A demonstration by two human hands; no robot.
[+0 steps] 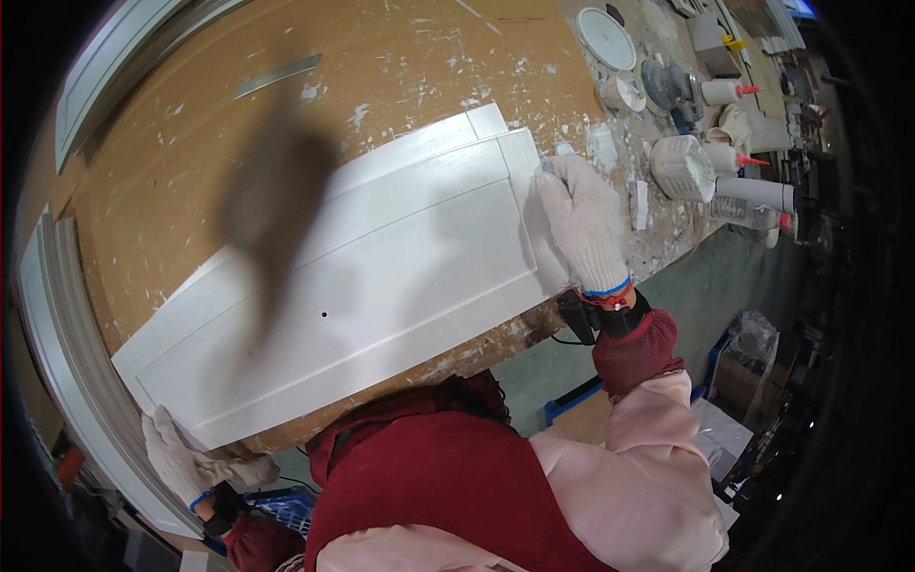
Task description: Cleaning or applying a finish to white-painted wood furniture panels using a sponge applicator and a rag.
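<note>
Gloves point(599, 255) of white knit cover the person's left hand point(172, 458) and right hand point(577, 205). Between them lies a long white panel point(410, 286) with a raised border, slanting so that its right end is farther from the body. The left hand is at the panel's near left corner, fingers along the end and thumb spread toward the near edge; the right hand touches the opposite end, fingers bent. Whether either one clasps the panel cannot be told, as its underside is hidden.

Just past the panel's far edge, away from both hands, shows another white piece point(481, 124). Both rest on a brown, paint-flecked worktable point(410, 57). Left of the left hand stand long white mouldings point(59, 319).

Right of the right hand are a whitish tub point(681, 170), two white bottles point(720, 92) with red nozzles and a clear bottle point(742, 212); beyond it lies a round white lid point(606, 40). Ahead of the left hand, a dark blur point(276, 200) seems to be something close to the lens.
</note>
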